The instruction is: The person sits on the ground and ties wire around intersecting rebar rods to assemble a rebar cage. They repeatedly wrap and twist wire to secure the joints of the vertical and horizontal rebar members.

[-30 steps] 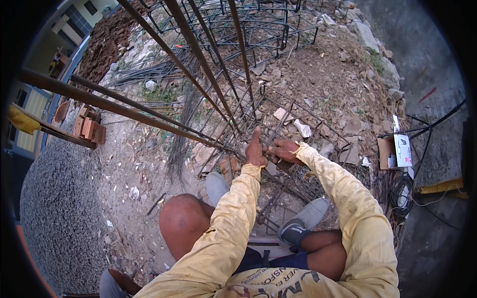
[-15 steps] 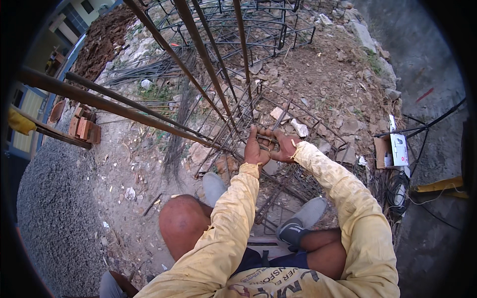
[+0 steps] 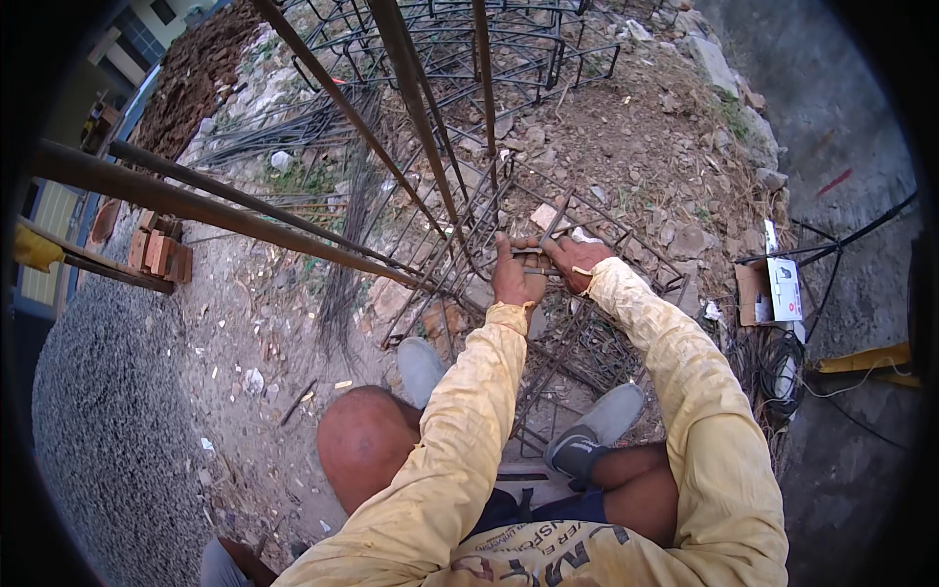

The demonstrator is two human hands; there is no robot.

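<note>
Both of my hands meet over a framework of thin steel rebar (image 3: 626,230) low on the ground. My left hand (image 3: 516,278) has its thumb up and its fingers curled toward the other hand. Against those fingers my right hand (image 3: 579,262) is closed, knuckles up. Whatever lies between the fingers is too small or hidden to make out. Thick rusty rebar rods (image 3: 416,108) slant up and away from the joint just left of my hands. Crossed bars of the framework continue below my hands, between my shoes (image 3: 608,416).
Bent rebar cages (image 3: 479,44) lie at the far side, near a bundle of thin dark wire (image 3: 342,284). Stacked bricks (image 3: 159,249) and a gravel heap (image 3: 108,411) are at left. An opened carton (image 3: 773,292) and coiled black cable (image 3: 781,367) lie at right.
Both hands have shifted slightly up and to the right over the framework. My right hand has rolled so its knuckles face up more, and the fingers remain close together.
</note>
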